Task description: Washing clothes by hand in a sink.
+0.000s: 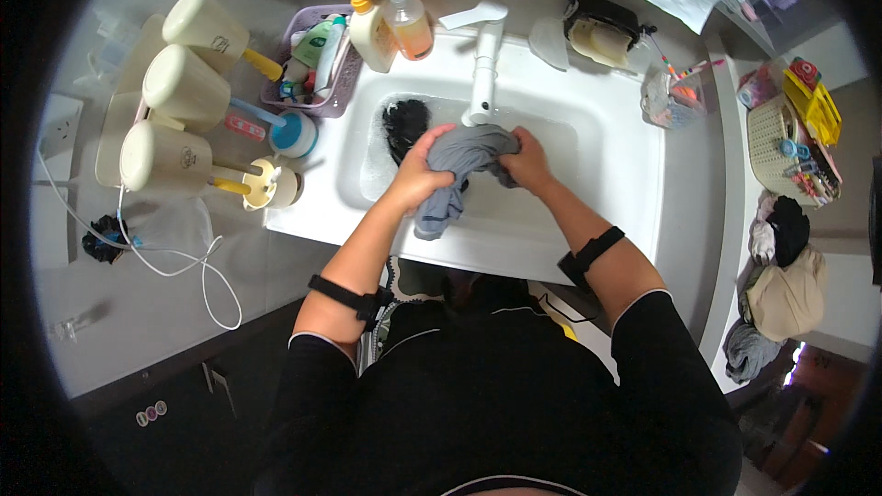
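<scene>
A bunched grey cloth garment (469, 158) hangs between my hands over the white sink (611, 165), just below the white faucet (483, 64). My left hand (424, 173) grips its left side, fingers curled into the fabric, while one end drapes down towards the sink's front rim. At its right end my right hand (525, 163) is closed on the cloth, fingertips partly hidden by the folds. A wet black cloth item (405, 127) lies in the sudsy water at the basin's left, partly behind my left hand.
Behind the sink's left corner stand a yellow-topped pump bottle (371, 35), an orange liquid bottle (410, 28) and a purple basket (344, 92) of toiletries. Cream cups (186, 87) hang on the left wall. A clear holder (675, 99) stands right; folded clothes (785, 294) lie on the right ledge.
</scene>
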Action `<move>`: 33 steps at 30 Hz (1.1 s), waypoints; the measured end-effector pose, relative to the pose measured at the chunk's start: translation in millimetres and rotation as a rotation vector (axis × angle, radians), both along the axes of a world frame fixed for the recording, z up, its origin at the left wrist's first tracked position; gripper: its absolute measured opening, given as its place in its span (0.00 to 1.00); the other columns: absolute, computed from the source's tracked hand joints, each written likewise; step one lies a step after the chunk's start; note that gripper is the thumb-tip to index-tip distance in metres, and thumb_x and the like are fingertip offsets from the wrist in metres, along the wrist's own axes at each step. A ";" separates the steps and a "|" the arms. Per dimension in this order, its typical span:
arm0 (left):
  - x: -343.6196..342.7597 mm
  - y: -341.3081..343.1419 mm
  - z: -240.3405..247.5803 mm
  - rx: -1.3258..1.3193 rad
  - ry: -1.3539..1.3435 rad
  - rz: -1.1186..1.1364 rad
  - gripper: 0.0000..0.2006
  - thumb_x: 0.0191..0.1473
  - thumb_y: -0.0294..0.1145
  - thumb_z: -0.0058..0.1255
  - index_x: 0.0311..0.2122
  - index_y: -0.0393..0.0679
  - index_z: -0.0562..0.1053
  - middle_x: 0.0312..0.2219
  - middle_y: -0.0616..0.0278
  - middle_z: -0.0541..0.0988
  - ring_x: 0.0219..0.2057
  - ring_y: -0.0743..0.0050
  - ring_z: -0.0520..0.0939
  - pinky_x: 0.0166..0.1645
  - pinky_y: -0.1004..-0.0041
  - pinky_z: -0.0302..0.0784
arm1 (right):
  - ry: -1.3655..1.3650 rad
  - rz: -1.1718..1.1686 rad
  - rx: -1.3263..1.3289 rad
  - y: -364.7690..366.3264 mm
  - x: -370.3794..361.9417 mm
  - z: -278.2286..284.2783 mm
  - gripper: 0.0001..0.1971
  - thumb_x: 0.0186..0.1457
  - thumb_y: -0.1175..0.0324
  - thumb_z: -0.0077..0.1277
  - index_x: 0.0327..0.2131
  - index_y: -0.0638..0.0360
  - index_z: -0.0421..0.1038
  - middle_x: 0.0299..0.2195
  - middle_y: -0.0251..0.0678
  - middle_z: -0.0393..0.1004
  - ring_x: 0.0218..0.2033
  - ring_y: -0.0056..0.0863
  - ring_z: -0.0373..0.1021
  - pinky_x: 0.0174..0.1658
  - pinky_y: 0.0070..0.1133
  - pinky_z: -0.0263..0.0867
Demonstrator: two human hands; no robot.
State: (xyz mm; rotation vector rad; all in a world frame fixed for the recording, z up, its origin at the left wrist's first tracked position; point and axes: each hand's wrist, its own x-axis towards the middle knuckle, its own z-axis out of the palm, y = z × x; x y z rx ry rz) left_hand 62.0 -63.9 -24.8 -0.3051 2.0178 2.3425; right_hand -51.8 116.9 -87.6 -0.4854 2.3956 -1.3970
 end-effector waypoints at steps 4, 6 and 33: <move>-25.5 19.2 -40.5 -0.196 -0.096 -0.103 0.36 0.29 0.16 0.51 0.51 0.48 0.61 0.42 0.59 0.68 0.43 0.69 0.70 0.48 0.77 0.63 | -0.069 -0.174 0.199 45.6 -21.1 14.2 0.21 0.36 0.64 0.54 0.35 0.64 0.66 0.29 0.45 0.72 0.31 0.40 0.69 0.36 0.27 0.64; -33.6 28.8 -57.9 -0.395 -0.100 -0.147 0.37 0.28 0.16 0.53 0.51 0.50 0.61 0.43 0.57 0.68 0.43 0.66 0.70 0.49 0.75 0.64 | -0.101 -0.155 0.298 60.1 -35.4 13.7 0.20 0.38 0.62 0.53 0.35 0.63 0.66 0.29 0.46 0.72 0.32 0.40 0.69 0.37 0.27 0.64; -38.2 40.2 -161.9 -1.630 0.114 -0.207 0.42 0.31 0.26 0.57 0.56 0.60 0.55 0.54 0.50 0.53 0.55 0.45 0.54 0.57 0.56 0.49 | 0.134 0.495 1.037 21.3 6.7 -35.2 0.38 0.46 0.43 0.44 0.59 0.31 0.38 0.60 0.42 0.34 0.59 0.49 0.40 0.50 0.52 0.48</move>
